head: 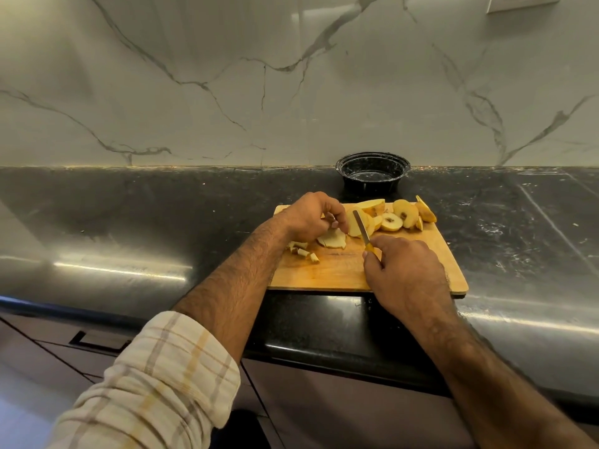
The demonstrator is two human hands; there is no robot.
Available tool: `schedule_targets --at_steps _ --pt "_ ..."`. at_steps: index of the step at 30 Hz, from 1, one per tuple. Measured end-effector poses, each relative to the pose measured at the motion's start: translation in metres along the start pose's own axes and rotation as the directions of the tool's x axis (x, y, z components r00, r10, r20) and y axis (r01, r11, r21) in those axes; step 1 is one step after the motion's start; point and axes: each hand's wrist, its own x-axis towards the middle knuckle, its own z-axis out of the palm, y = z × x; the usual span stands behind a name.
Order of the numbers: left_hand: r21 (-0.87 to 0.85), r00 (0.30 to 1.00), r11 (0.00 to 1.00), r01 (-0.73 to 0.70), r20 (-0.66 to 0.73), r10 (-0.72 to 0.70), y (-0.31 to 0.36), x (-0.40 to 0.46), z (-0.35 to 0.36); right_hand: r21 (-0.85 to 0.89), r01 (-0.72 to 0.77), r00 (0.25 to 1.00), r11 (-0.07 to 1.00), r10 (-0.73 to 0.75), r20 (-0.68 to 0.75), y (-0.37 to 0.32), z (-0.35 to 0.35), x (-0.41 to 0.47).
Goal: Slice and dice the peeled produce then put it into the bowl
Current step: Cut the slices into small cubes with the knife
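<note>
Dark surface (162, 222) carries the board (340, 273); the empty bowl (372, 173) sits just beyond it. Slices (393, 217) lie across the board's far edge. Left hand (311, 217), fingers curled, steadies a slice (355, 223) just right of it. Right hand (402, 277) grips the knife (363, 230), blade pointing away and resting on that slice. Dice (304, 251) lie near left.
</note>
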Motion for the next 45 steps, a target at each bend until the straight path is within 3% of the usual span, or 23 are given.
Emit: schedule_targets --at_steps 6,11,18,24,30,35,38,41,45 --pt "0.018 0.998 1.000 0.000 -0.063 0.001 0.000 -0.016 -0.001 0.001 0.023 1.000 1.000 -0.023 -0.021 -0.001 0.001 -0.002" --pt "0.378 0.982 0.912 0.156 -0.161 -0.101 0.000 -0.037 0.011 -0.018 0.048 0.999 0.999 -0.048 -0.001 -0.003 0.001 -0.003" --pt "0.328 0.960 0.929 0.170 -0.267 -0.082 0.008 -0.049 0.021 -0.154 0.100 0.989 0.983 -0.082 0.122 -0.006 -0.007 0.003" --pt "0.386 0.878 0.849 0.360 -0.448 -0.169 0.016 -0.056 0.040 -0.308 0.187 0.964 0.933 -0.114 0.242 -0.015 -0.021 0.017" --pt "0.327 0.877 0.858 0.395 -0.414 -0.245 0.028 -0.049 0.036 -0.333 0.222 0.949 0.917 -0.124 0.291 -0.020 -0.024 0.027" --pt "0.166 0.942 0.962 0.218 -0.293 -0.163 0.010 -0.052 0.019 -0.297 0.213 0.940 0.931 -0.113 0.321 -0.017 -0.023 0.029" --pt "0.258 0.968 0.946 0.194 -0.206 -0.142 0.001 -0.058 0.005 -0.283 0.193 0.947 0.939 -0.103 0.305 -0.016 -0.021 0.030" --pt "0.395 0.964 0.889 0.234 -0.215 -0.158 -0.004 -0.061 -0.004 -0.269 0.186 0.949 0.945 -0.102 0.298 -0.016 -0.020 0.031" --pt "0.420 0.963 0.876 0.240 -0.218 -0.159 -0.003 -0.058 -0.005 -0.245 0.196 0.944 0.950 -0.115 0.308 -0.018 -0.020 0.030"
